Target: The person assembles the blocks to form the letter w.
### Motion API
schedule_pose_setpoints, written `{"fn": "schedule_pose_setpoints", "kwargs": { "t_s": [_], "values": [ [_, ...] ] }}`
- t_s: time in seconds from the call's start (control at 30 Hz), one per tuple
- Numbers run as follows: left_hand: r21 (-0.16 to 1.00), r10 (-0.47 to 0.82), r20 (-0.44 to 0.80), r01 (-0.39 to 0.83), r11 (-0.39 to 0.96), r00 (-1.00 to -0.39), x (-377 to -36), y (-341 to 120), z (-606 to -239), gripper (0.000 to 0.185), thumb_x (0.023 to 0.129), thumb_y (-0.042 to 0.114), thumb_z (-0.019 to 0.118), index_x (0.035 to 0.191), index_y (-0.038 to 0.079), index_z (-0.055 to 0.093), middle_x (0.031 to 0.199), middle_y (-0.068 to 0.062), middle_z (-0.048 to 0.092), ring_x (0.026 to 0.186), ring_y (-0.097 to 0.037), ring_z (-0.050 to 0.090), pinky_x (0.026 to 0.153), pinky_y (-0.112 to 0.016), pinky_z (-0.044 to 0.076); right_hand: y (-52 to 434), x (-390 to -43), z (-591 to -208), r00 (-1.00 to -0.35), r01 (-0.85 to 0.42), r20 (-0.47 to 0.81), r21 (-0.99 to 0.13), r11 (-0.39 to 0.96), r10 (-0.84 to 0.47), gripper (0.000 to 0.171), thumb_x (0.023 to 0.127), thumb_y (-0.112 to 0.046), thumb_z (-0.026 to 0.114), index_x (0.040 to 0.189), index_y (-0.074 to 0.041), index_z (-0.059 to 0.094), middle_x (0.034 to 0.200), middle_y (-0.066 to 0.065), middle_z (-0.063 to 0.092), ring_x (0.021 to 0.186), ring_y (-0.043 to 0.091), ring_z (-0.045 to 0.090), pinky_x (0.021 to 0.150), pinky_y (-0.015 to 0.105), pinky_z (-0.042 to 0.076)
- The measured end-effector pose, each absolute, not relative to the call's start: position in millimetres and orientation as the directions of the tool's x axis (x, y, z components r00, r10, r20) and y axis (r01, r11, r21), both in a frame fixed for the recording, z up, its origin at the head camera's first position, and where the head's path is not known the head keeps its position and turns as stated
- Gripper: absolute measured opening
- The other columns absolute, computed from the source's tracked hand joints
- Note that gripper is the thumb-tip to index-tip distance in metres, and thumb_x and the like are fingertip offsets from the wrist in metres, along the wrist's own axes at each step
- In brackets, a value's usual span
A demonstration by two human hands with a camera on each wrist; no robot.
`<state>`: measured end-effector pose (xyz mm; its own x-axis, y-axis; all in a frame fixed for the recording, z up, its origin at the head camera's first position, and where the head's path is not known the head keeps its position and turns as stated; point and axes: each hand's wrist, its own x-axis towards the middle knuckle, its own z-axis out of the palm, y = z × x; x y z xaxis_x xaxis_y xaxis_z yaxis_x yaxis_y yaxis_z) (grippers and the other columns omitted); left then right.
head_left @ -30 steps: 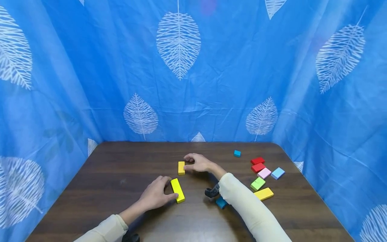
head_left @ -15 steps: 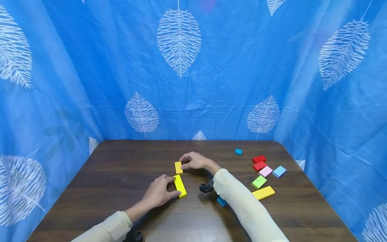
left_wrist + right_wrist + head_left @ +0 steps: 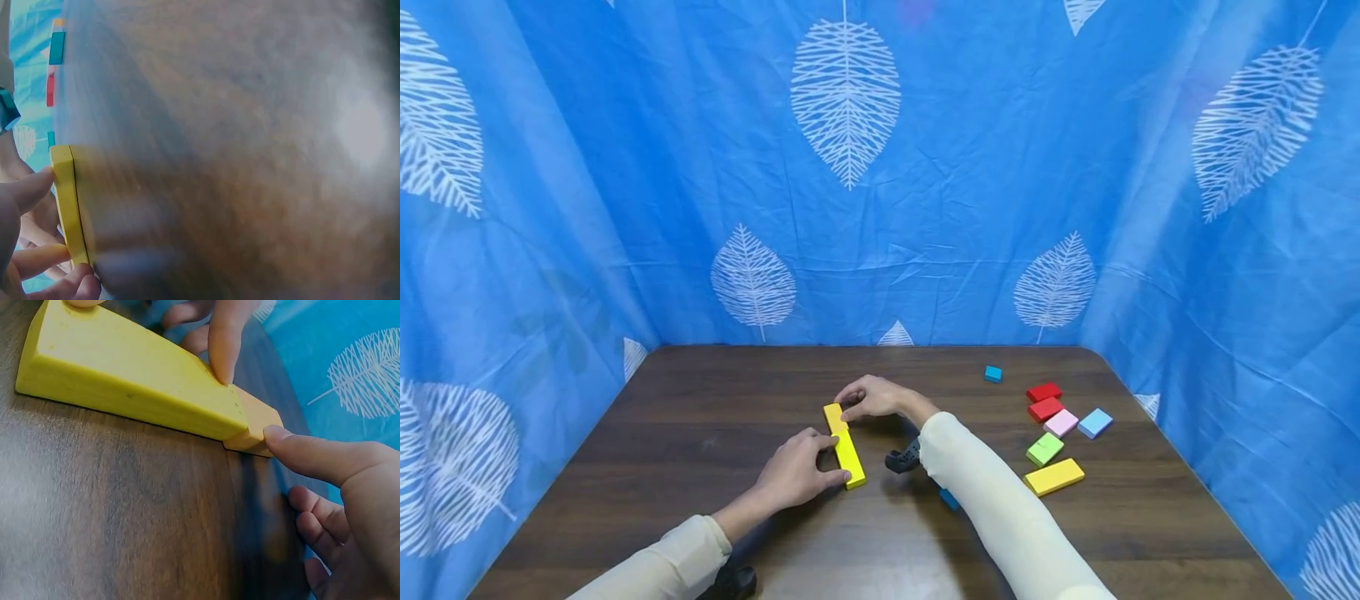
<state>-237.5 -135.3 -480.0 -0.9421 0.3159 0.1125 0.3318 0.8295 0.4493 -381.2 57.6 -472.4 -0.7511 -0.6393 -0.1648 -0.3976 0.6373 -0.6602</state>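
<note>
My left hand (image 3: 793, 475) grips a long bright-yellow block (image 3: 850, 462) lying flat on the table, thumb near its closer end and fingertips near the far one. The right wrist view shows that block (image 3: 137, 375) end to end with a shorter orange-yellow block (image 3: 256, 419), their sides slightly out of line. My right hand (image 3: 880, 397) holds the short block from the right, the thumb pressed on its side and the index finger arched toward its far end. In the left wrist view the long block (image 3: 69, 200) hides the short one.
To the right lie red blocks (image 3: 1045, 408), a pink block (image 3: 1061, 422), a light-blue block (image 3: 1095, 423), a green block (image 3: 1045, 449) and a long yellow-orange block (image 3: 1054, 477). A small blue block (image 3: 993, 374) sits farther back. My right sleeve partly covers another blue block (image 3: 950, 499).
My right hand has slid the short block left, and it has turned to line up against the long block's far end. The left hand has shifted the long block slightly right and away from me.
</note>
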Motion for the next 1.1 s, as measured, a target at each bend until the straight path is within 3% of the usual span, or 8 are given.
{"fn": "schedule_pose_setpoints", "kwargs": {
  "t_s": [1.1],
  "values": [
    [0.467,0.323,0.132,0.346,0.814,-0.937,-242.9,-138.2,-481.2,0.067,0.076,0.047,0.091,0.126,0.005,0.074,0.103,-0.003,0.066,0.085,-0.016,0.058,0.075,-0.039,0.054,55.8,-381.5,-473.5,-0.740,-0.423,-0.168,-0.638,0.644,-0.652,0.038,0.096,-0.034,0.075,0.132,-0.022,0.073,0.134,0.002,0.065,0.123,0.025,0.057,0.108,0.052,0.043]
  ]
}}
